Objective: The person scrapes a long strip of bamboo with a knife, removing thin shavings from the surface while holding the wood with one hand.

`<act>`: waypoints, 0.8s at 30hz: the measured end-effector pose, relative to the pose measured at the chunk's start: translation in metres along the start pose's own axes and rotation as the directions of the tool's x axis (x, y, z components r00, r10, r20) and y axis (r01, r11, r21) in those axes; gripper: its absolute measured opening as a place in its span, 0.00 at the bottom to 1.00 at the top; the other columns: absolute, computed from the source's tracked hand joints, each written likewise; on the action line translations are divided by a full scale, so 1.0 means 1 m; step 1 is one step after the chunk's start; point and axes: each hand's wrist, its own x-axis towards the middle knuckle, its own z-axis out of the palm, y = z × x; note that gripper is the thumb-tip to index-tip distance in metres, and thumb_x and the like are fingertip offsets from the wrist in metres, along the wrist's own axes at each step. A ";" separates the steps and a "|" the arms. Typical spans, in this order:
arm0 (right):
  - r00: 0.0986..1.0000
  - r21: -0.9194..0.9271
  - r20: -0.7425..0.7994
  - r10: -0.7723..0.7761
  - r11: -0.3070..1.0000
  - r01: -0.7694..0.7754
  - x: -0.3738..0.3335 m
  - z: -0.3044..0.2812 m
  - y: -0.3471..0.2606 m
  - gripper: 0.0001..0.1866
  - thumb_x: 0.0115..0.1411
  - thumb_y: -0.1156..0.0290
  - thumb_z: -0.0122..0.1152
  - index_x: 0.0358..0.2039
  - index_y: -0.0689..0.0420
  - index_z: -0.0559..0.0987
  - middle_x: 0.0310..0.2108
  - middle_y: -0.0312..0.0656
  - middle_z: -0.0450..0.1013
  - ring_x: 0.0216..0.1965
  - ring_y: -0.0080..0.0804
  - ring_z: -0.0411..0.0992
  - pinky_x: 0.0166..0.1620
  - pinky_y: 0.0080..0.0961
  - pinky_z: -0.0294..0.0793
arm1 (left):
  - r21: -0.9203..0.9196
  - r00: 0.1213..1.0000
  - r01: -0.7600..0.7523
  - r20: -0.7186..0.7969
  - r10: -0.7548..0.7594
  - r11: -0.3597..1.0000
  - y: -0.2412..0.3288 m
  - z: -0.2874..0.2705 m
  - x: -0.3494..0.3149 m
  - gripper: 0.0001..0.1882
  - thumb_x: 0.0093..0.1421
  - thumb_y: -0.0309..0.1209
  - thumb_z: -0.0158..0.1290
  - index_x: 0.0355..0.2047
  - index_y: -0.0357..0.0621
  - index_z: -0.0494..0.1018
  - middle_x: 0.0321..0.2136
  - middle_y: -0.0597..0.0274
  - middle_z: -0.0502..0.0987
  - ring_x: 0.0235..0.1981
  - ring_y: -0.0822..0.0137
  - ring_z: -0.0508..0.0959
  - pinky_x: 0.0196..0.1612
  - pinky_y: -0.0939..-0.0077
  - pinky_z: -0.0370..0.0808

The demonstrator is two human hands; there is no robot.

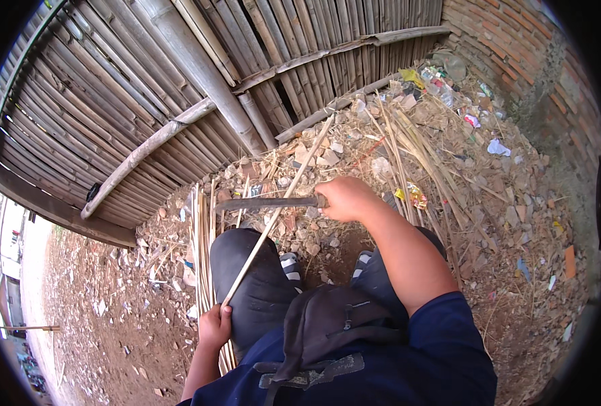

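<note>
My left hand (215,327) is closed around the lower end of a long pale bamboo strip (249,259). The strip slants up and away to the right, past my left knee. In my right hand (346,199) is the handle of a machete (256,203), its long dark blade pointing left. Blade and strip cross ahead of my knees; whether they touch I cannot tell. Beside my left leg lies a bundle of similar thin bamboo strips (203,254), partly hidden by my left hand and leg.
A bamboo slat wall (131,88) with thick poles stands ahead and to the left. At the right rises a brick wall (517,51). More split bamboo (419,152) lies on the rubble-strewn ground ahead right, with scattered litter (439,84) near the corner.
</note>
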 end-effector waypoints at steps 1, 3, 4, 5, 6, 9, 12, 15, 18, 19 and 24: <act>0.998 0.101 0.050 0.043 0.994 -0.048 0.007 0.002 0.009 0.12 0.61 0.64 0.63 0.43 0.53 0.80 0.37 0.43 0.80 0.41 0.40 0.80 0.46 0.40 0.79 | 0.004 1.000 0.001 -0.005 -0.001 1.000 0.000 0.000 0.000 0.24 0.68 0.45 0.50 0.23 0.37 0.70 0.18 0.40 0.74 0.23 0.37 0.77 0.29 0.48 0.72; 0.973 0.267 0.127 0.192 0.938 -0.220 0.018 0.004 0.032 0.14 0.61 0.62 0.65 0.44 0.54 0.80 0.37 0.44 0.80 0.40 0.40 0.79 0.46 0.40 0.78 | 0.008 1.000 0.000 -0.009 0.000 1.000 0.001 0.001 0.001 0.24 0.68 0.45 0.51 0.23 0.37 0.70 0.18 0.40 0.74 0.23 0.37 0.77 0.28 0.48 0.72; 0.973 0.265 0.123 0.195 0.938 -0.222 0.020 0.007 0.046 0.14 0.61 0.62 0.65 0.44 0.54 0.80 0.37 0.44 0.80 0.40 0.40 0.79 0.46 0.40 0.78 | 0.005 1.000 -0.004 -0.010 0.004 1.000 0.002 0.000 0.002 0.24 0.68 0.45 0.51 0.23 0.37 0.70 0.18 0.40 0.74 0.23 0.37 0.77 0.28 0.48 0.72; 0.953 0.302 0.009 0.302 0.908 -0.290 0.022 0.010 0.060 0.14 0.62 0.62 0.63 0.45 0.54 0.80 0.36 0.45 0.79 0.39 0.38 0.79 0.46 0.39 0.78 | 0.026 1.000 -0.006 -0.007 0.006 1.000 0.005 -0.002 0.002 0.24 0.68 0.45 0.51 0.23 0.37 0.70 0.18 0.40 0.75 0.23 0.37 0.77 0.29 0.48 0.72; 0.908 0.348 -0.101 0.406 0.870 -0.350 0.022 0.013 0.070 0.14 0.63 0.62 0.62 0.45 0.55 0.80 0.35 0.45 0.79 0.38 0.36 0.79 0.45 0.38 0.78 | 0.047 1.000 -0.007 -0.004 0.008 0.999 0.007 -0.004 0.002 0.23 0.68 0.44 0.51 0.23 0.37 0.70 0.18 0.40 0.75 0.24 0.37 0.77 0.29 0.48 0.72; 0.888 0.350 -0.210 0.409 0.880 -0.323 0.020 0.019 0.082 0.15 0.65 0.63 0.61 0.48 0.55 0.79 0.36 0.46 0.78 0.38 0.35 0.78 0.46 0.36 0.78 | 0.034 1.000 -0.003 0.014 0.002 0.999 0.011 -0.006 0.003 0.23 0.68 0.44 0.51 0.23 0.37 0.71 0.18 0.41 0.75 0.24 0.37 0.77 0.29 0.48 0.72; 0.921 0.369 -0.077 0.383 0.869 -0.330 0.015 0.005 0.053 0.17 0.63 0.63 0.62 0.50 0.56 0.79 0.39 0.48 0.79 0.41 0.40 0.79 0.48 0.38 0.78 | 0.059 1.000 -0.001 0.005 0.001 0.998 0.000 -0.001 0.000 0.23 0.69 0.44 0.49 0.25 0.37 0.73 0.19 0.41 0.75 0.24 0.39 0.78 0.29 0.51 0.73; 0.961 0.340 0.023 0.275 0.902 -0.266 0.014 0.009 0.031 0.19 0.60 0.61 0.65 0.49 0.55 0.79 0.42 0.49 0.79 0.44 0.44 0.79 0.49 0.41 0.78 | 0.035 1.000 -0.013 0.006 0.012 0.999 0.004 -0.001 0.001 0.23 0.70 0.44 0.48 0.25 0.36 0.73 0.18 0.41 0.75 0.24 0.40 0.78 0.29 0.51 0.72; 0.998 0.177 -0.003 0.062 0.982 -0.060 0.013 0.017 0.016 0.18 0.57 0.61 0.67 0.47 0.53 0.80 0.40 0.48 0.80 0.43 0.47 0.79 0.48 0.44 0.78 | 0.020 1.000 -0.016 -0.004 0.016 1.000 0.003 -0.002 0.000 0.23 0.69 0.43 0.49 0.23 0.37 0.71 0.18 0.41 0.75 0.23 0.38 0.78 0.28 0.49 0.72; 0.999 0.127 -0.007 0.037 0.991 -0.035 0.010 0.014 0.011 0.18 0.56 0.61 0.67 0.46 0.53 0.80 0.40 0.47 0.80 0.43 0.47 0.79 0.48 0.45 0.78 | 0.010 1.000 -0.019 -0.016 0.019 1.000 0.002 -0.001 0.000 0.23 0.68 0.43 0.51 0.22 0.37 0.70 0.17 0.41 0.74 0.23 0.37 0.77 0.28 0.48 0.71; 0.981 0.258 0.066 0.181 0.947 -0.192 0.017 0.007 0.032 0.19 0.56 0.60 0.68 0.44 0.56 0.79 0.37 0.46 0.80 0.42 0.47 0.79 0.46 0.44 0.78 | 0.020 1.000 -0.018 -0.019 0.018 1.000 0.003 0.000 0.001 0.23 0.68 0.44 0.51 0.22 0.38 0.70 0.17 0.41 0.74 0.23 0.37 0.77 0.29 0.47 0.72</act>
